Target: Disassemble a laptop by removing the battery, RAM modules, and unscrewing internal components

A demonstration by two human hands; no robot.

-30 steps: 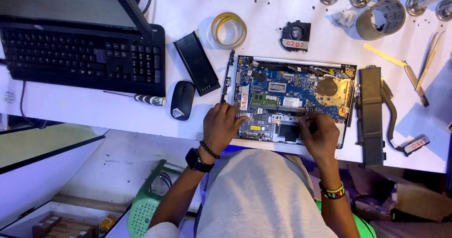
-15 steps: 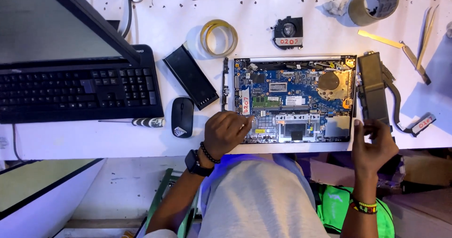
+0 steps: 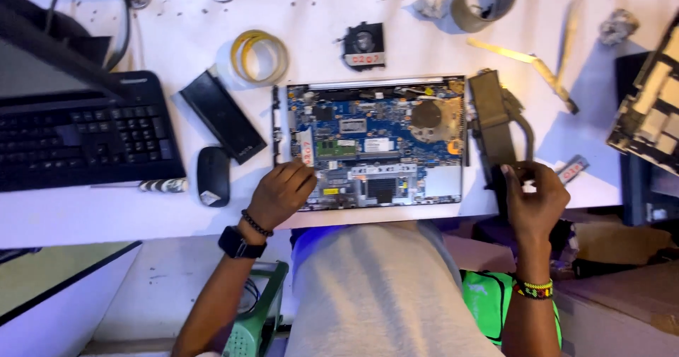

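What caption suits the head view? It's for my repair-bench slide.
Left hand rests on an opened laptop's blue motherboard; right hand touches a dark metal part beside it.

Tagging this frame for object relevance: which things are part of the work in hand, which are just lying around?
In hand:
left hand resting on opened laptop base
right hand at dark heatsink part beside it

Lying about:
keyboard
mouse
black battery pack
yellow tape roll
small fan
grey tape roll
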